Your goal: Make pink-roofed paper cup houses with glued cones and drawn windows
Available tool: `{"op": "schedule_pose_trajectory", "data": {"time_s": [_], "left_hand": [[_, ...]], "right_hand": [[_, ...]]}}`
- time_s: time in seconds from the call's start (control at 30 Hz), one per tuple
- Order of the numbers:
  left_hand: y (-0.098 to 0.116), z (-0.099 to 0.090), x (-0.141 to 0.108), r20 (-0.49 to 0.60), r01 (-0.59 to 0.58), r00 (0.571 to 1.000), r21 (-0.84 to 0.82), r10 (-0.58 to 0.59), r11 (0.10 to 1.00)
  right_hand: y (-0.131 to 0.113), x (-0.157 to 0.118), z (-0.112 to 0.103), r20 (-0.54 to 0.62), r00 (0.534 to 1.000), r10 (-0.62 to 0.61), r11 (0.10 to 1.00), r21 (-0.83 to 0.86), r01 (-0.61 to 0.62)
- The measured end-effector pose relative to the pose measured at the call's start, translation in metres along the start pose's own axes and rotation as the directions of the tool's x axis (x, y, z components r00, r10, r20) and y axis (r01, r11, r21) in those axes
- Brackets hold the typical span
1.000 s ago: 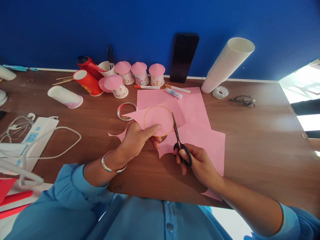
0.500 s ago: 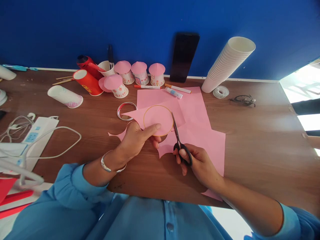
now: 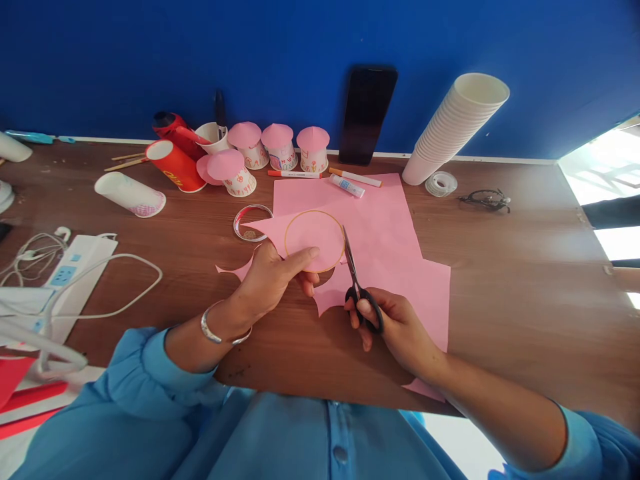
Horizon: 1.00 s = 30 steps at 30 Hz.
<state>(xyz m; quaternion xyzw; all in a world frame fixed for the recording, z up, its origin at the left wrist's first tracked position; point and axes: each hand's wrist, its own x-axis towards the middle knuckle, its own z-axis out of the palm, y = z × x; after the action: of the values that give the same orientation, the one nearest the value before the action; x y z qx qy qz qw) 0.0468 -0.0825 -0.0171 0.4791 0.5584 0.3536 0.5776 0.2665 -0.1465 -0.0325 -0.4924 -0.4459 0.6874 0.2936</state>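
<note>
Pinched between the thumb and fingers of my left hand (image 3: pixel 280 270) is a piece of pink paper (image 3: pixel 313 233) with a yellow circle drawn on it. A pointed corner of the piece sticks out to the left. My right hand (image 3: pixel 387 317) is closed round the black handles of a pair of scissors (image 3: pixel 354 267). Their blades look nearly together and point up along the circle's right edge. Beneath lies a larger pink sheet (image 3: pixel 390 233) with cut-out edges. A curved pink scrap (image 3: pixel 240 272) shows behind my left hand.
Several decorated paper cups with pink cone tops (image 3: pixel 313 148) stand along the wall. Nearby are a roll of tape (image 3: pixel 239 222), a glue tube (image 3: pixel 347 187), markers (image 3: pixel 295 174), a phone (image 3: pixel 367 117), stacked white cups (image 3: pixel 455 127), glasses (image 3: pixel 485 200) and a power strip (image 3: pixel 75 280).
The pink flap extending right of the circle, past the scissors, no longer shows. The scissors and the held paper have shifted very slightly left; both hands keep their grips.
</note>
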Motion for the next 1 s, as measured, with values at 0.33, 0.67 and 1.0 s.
{"op": "schedule_pose_trajectory", "data": {"time_s": [0.33,0.67,1.0], "left_hand": [[0.0056,0.0032,0.0001,0.054,-0.010,0.998,-0.073,0.014,0.997],[0.0048,0.0049,-0.0038,0.190,0.056,0.981,-0.090,-0.038,0.994],[0.0069,0.0050,-0.0042,0.210,0.063,0.977,-0.087,-0.043,0.994]], "right_hand": [[-0.0007,0.0000,-0.0014,0.023,1.000,-0.004,1.000,0.000,0.004],[-0.0029,0.0025,-0.0005,0.008,0.999,-0.031,1.000,-0.003,0.031],[0.0019,0.0014,-0.0016,0.012,0.998,-0.062,0.998,0.003,0.062]]}}
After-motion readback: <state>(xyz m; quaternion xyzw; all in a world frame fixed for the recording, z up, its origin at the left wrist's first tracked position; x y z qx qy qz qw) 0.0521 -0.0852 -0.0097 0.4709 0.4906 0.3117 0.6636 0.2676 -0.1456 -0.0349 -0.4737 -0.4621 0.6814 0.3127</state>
